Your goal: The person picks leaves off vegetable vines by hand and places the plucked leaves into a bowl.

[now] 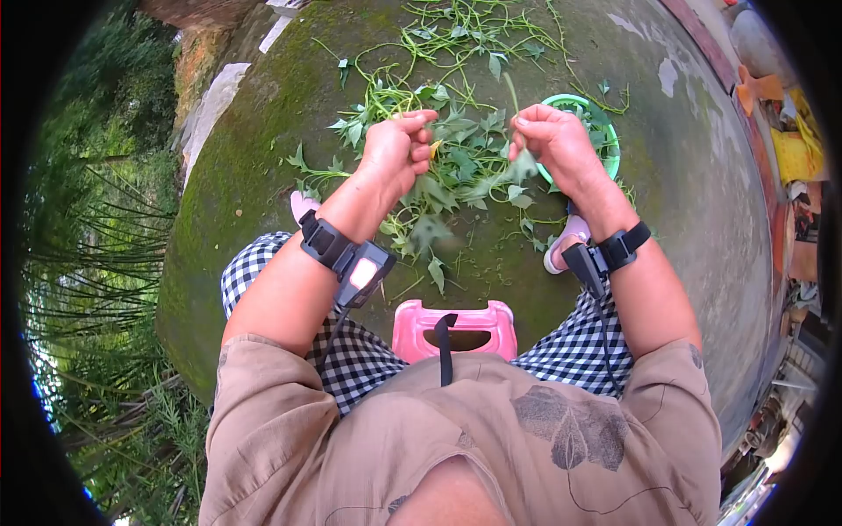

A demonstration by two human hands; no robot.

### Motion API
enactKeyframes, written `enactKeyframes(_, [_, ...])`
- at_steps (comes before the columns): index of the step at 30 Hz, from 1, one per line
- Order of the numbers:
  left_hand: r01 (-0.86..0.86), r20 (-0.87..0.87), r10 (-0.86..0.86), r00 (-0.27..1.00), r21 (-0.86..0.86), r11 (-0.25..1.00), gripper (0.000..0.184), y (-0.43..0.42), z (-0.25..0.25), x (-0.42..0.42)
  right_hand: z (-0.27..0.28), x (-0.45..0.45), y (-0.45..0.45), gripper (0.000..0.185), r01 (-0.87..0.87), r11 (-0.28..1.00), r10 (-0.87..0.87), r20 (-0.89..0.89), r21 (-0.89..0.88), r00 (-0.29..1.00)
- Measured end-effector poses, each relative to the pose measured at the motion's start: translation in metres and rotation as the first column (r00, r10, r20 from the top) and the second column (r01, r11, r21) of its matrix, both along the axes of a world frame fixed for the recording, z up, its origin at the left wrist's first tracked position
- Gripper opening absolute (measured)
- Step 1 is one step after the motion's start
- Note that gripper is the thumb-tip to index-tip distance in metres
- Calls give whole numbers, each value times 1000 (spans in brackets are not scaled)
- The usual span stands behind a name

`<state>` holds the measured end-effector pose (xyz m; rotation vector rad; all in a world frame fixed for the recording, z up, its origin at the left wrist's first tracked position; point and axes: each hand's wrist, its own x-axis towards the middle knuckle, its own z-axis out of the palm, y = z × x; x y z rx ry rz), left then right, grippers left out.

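My right hand point(559, 145) is closed in a pinch on a leafy green stem point(511, 92), whose bare end points up while a blurred leaf hangs below the fingers. My left hand point(396, 151) has its fingers curled in, with thumb and forefinger close together; what they hold, if anything, I cannot make out. Under and between both hands spreads a heap of leafy green vines point(460, 162) on the ground. Just beyond my right wrist sits a green plastic basket point(614, 162) with leaves inside, partly hidden by that hand.
Long, mostly stripped vines point(456, 35) lie farther out on the mossy concrete point(263, 131). A pink plastic stool point(421, 324) is between my legs. Shrubs point(96, 245) border the left side. A yellow bag point(796, 145) and other clutter line the right edge.
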<state>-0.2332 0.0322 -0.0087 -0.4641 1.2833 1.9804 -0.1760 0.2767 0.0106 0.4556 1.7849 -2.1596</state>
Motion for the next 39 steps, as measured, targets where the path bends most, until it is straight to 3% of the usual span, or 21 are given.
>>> enactKeyframes(2, [21, -206, -105, 973, -373, 928, 12, 14, 25, 10, 4, 1, 3, 10, -133, 973, 139, -18, 189, 990])
enactKeyframes(5, [53, -574, -343, 744, -462, 885, 8, 26, 10, 24, 3, 7, -2, 12, -306, 820, 351, -4, 483, 936])
enactKeyframes(9, [-16, -720, -614, 324, -654, 757, 12, 31, -3, 34, 9, 16, -13, 17, -357, 604, 545, -42, 712, 837])
enactKeyframes(10, [60, -663, -672, 329, -696, 716, 15, 31, -2, 36, 13, 17, -15, 20, -356, 555, 561, -22, 752, 827])
enactKeyframes(13, [232, -638, -644, 423, -610, 757, 15, 36, 6, 46, 16, 17, -14, 18, -336, 367, 605, 51, 867, 794])
enactKeyframes(17, [322, -577, -660, 481, -584, 745, 18, 38, 4, 51, 21, 21, -19, 21, -301, 350, 634, 12, 887, 773])
enactKeyframes(20, [259, -655, -622, 429, -570, 780, 17, 40, -8, 52, 21, 25, -23, 21, -266, 306, 632, 14, 914, 775])
enactKeyframes(23, [270, -529, -624, 575, -597, 755, 12, 40, -4, 53, 21, 25, -24, 20, -241, 332, 618, -17, 912, 786])
enactKeyframes(26, [216, -416, -403, 815, -428, 877, 9, 43, -6, 54, 22, 24, -26, 18, -263, 337, 613, 1, 904, 790])
enactKeyframes(29, [96, -233, -162, 959, -270, 958, 10, 41, 7, 48, 16, 28, -31, 16, -284, 342, 616, 14, 896, 788])
enactKeyframes(34, [61, -222, -67, 973, -33, 998, 10, 34, 10, 34, 8, 27, -23, 13, -316, 350, 616, 38, 882, 787])
enactKeyframes(37, [55, -94, -41, 995, 151, 987, 12, 26, 15, 22, -1, 25, -13, 13, -326, 329, 619, 58, 886, 783])
enactKeyframes(39, [104, -94, -97, 991, 63, 993, 13, 18, 17, 15, -4, 25, -5, 11, -323, 291, 583, 100, 901, 806])
